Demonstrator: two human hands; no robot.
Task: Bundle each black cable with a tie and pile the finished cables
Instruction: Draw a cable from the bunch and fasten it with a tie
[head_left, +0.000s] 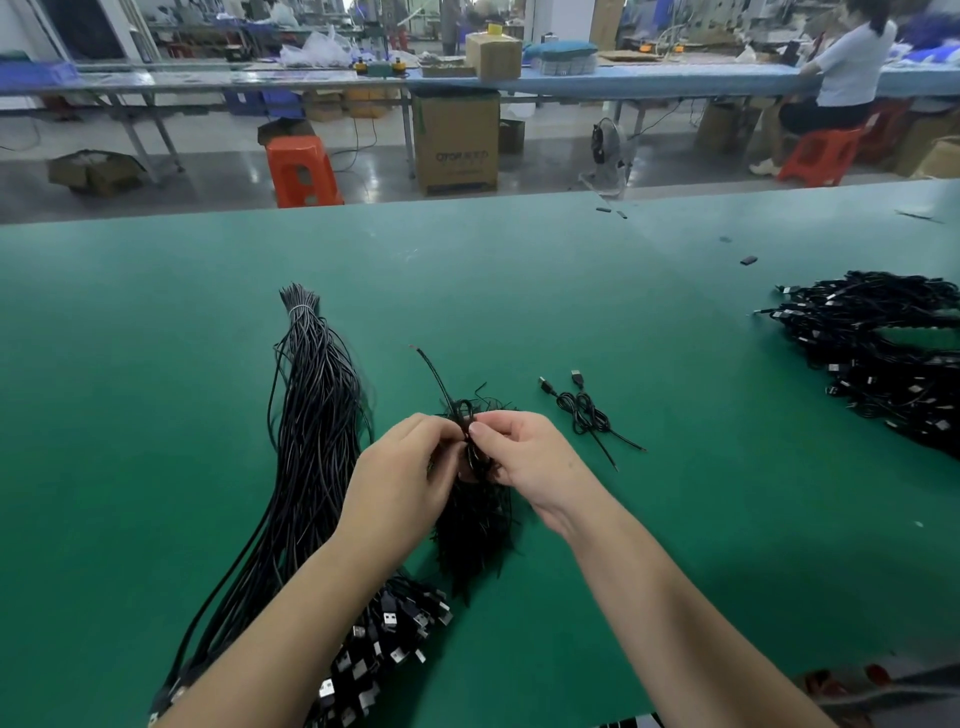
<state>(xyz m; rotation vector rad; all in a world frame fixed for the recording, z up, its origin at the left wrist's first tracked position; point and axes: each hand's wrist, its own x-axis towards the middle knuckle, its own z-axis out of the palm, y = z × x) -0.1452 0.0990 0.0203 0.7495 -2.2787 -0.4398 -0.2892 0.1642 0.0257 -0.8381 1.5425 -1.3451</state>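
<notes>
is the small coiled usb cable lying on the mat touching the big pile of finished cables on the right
Apart. The head view shows bare green mat between the coiled USB cable and the finished cable pile.

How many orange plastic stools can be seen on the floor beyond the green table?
2: one orange stool stands empty behind the table's far left edge; another is at far right, with a seated person on it. More may be hidden behind benches.

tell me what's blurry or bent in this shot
Head view: wide-angle lens curves the green table's far edge; background benches look soft; both hands, left hand and right hand, and the coiled black cable they pinch are fairly sharp; lighting even, no glare.
</notes>
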